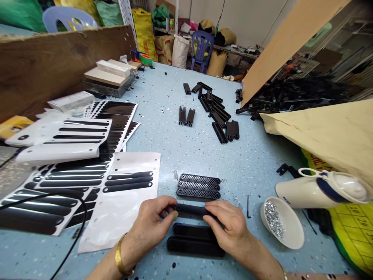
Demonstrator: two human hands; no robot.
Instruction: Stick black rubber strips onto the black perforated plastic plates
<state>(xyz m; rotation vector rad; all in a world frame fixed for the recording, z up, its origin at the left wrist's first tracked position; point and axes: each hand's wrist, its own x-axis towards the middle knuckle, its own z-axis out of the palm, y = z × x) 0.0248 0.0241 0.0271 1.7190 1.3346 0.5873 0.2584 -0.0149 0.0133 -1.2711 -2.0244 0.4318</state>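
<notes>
both hands, left hand and right hand, pinch the ends of one black strip near the desk's front edge. by my reckoning the work is early: two smooth strips lie finished below it and three mesh strips wait just beyond. three stickers remain on the nearest sheet, and one bowl of small silvery bits stands to the right.

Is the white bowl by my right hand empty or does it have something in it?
Not empty: the bowl holds a small pile of shiny silver bits.
</notes>
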